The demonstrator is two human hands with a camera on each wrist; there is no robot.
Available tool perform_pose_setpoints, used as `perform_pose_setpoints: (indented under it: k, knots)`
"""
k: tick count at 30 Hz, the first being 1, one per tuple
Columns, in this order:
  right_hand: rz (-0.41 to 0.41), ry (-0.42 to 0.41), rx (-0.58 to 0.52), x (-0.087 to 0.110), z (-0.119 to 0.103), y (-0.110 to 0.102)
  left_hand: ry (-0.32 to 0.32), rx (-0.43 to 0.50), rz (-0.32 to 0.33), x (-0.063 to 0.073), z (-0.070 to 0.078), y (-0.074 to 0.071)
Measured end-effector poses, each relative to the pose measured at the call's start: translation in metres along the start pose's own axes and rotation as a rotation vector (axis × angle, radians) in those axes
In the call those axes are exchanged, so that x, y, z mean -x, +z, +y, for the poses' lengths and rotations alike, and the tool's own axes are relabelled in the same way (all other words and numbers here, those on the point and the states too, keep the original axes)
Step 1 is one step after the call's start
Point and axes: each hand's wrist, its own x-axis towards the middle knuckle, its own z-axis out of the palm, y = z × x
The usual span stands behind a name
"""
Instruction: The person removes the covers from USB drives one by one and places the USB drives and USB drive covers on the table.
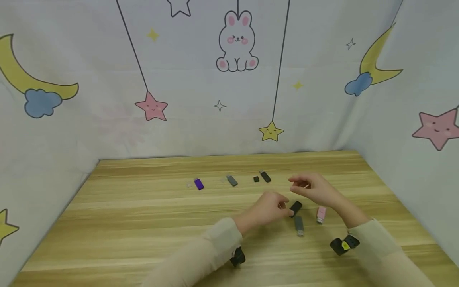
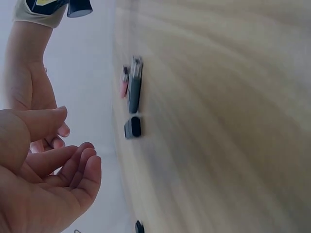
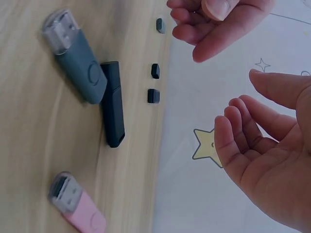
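Observation:
My left hand (image 1: pixel 263 209) hovers over the table beside a black USB stick (image 1: pixel 296 208), fingers loosely bent and holding nothing. To its right and farther back, my right hand (image 1: pixel 313 189) is raised with nothing in it; the right wrist view shows its thumb (image 3: pixel 277 90) apart from its loosely curled fingers. Under the hands the black stick lies capped, its end close to a grey USB stick (image 1: pixel 299 226) with a clear cap over its plug (image 3: pixel 62 30). A pink USB stick (image 1: pixel 320 214), also clear-capped, lies below the right forearm.
Along the back of the wooden table (image 1: pixel 143 223) lie a purple USB stick (image 1: pixel 199 183), a grey one (image 1: pixel 232 180) and a black one (image 1: pixel 265 176), plugs bare. Beside them are a clear cap (image 1: pixel 189 185) and a black cap (image 1: pixel 256 179). Printed curtains (image 1: pixel 193 79) enclose the table.

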Motion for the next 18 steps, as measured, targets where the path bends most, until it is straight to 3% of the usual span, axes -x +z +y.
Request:
perform_pose_setpoints:
  k: [9,18]
  knots:
    - [-0.037,0.030,-0.017,0.020,0.008,0.001,0.008,-0.010,-0.010,0.008,0.009,0.015]
    - [-0.111,0.010,-0.095,0.031,0.016,0.011,-0.070,0.081,-0.051,0.015,0.016,0.025]
